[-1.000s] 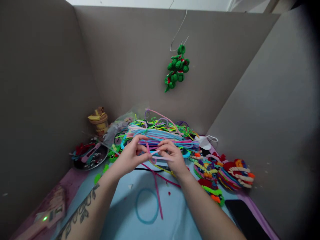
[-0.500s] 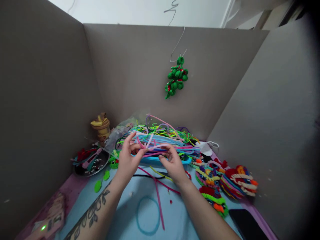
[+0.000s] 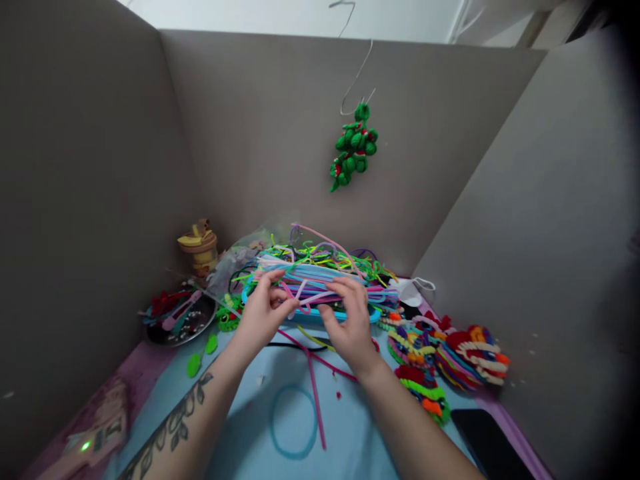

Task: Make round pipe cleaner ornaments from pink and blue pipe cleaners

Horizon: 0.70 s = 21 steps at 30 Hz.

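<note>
Pink pipe cleaners (image 3: 303,303), one light and one darker, cross and bend together in front of the tray. My left hand (image 3: 263,313) pinches them where they cross, thumb against fingers. My right hand (image 3: 353,323) is at the far end of the light pink stem; its fingertips seem to touch it, while thumb and fingers stand apart. Behind both hands, a blue tray (image 3: 313,319) carries a heap of loose pipe cleaners (image 3: 320,273) in many colours. Below them, a long pink stem (image 3: 316,400) and a blue ring (image 3: 274,433) lie on the light blue mat.
A metal bowl (image 3: 200,327) with tools and beads stands left, near a pink device (image 3: 95,440) with a green light. Several colourful fuzzy pieces (image 3: 470,360) and a black phone (image 3: 493,443) lie right. Grey panels (image 3: 260,133) surround the table; a green bundle (image 3: 355,150) hangs behind.
The darker pink stem now curls below the light one near my left fingertips. My right fingers have lifted and spread wider from the thumb. The view has tilted down slightly.
</note>
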### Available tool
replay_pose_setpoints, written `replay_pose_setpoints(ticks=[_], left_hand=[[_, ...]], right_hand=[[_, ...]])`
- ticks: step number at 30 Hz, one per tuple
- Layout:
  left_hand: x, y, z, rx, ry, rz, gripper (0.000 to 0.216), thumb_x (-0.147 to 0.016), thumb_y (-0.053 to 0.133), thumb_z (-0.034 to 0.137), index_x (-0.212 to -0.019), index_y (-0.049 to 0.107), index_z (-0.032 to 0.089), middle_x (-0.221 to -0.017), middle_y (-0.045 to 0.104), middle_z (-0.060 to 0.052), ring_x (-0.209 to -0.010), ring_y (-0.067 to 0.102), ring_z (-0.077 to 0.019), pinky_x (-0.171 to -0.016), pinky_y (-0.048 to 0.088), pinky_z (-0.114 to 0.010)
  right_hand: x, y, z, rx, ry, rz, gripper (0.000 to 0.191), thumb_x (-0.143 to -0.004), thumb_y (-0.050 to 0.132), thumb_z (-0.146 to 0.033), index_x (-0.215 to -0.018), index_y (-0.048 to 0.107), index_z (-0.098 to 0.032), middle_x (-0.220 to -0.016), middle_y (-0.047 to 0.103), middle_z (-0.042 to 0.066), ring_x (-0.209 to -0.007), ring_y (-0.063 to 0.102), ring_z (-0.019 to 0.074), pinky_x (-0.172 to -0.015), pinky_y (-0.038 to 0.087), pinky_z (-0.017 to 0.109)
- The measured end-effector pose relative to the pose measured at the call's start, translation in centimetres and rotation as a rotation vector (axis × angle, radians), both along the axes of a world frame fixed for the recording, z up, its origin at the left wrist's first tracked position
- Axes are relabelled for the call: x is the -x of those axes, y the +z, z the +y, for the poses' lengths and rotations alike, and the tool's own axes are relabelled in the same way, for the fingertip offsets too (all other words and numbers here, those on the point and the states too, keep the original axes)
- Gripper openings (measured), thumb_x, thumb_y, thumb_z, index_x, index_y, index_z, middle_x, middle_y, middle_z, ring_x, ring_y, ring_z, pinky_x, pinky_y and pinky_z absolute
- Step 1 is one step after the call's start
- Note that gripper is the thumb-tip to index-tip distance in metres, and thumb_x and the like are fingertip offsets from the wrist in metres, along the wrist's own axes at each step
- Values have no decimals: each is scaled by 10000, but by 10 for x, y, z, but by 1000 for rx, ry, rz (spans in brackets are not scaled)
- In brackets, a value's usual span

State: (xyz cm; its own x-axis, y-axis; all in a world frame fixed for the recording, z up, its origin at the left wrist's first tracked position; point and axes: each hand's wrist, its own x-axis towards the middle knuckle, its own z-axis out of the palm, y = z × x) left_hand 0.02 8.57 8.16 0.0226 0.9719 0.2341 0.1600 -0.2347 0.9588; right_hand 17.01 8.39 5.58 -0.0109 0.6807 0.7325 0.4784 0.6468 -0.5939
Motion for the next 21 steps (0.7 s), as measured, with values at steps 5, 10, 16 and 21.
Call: replay_pose_setpoints(ticks=[5,10,16,21], left_hand=[[0,2,-8,-69,-30,161,495,-686,639,222,-1152,471,215,-742,619,-10,-683,571,-164,-642,381,-240],[0,1,-10,-81,-109,209,395,-708,610,208,-1087,499,214,-784,601,-30,-705,560,-178,-646,374,-249],[10,7,-9,-1,-365,74,306,-769,580,242,-1026,418,200,-708,527,21,-616,496,-107,-586,367,-218],[18,13,-8,98,-487,-104,360,-744,639,274,-998,395,199,-686,524,40,-588,489,-79,-554,355,-197]], right_hand=[[4,7,-5,71,57,-305,99,-807,571,-266,-851,658,-254,-924,562,61,-966,447,236,-866,333,410],[4,7,2,241,263,-257,142,-822,561,-249,-715,650,-217,-742,595,23,-809,497,179,-767,355,331],[-11,1,14,518,675,166,219,-726,662,-386,-640,644,-185,-690,562,11,-692,523,149,-678,405,289],[-15,-14,21,521,876,487,369,-651,642,-562,-579,555,-211,-589,445,-2,-627,456,158,-619,402,321]])
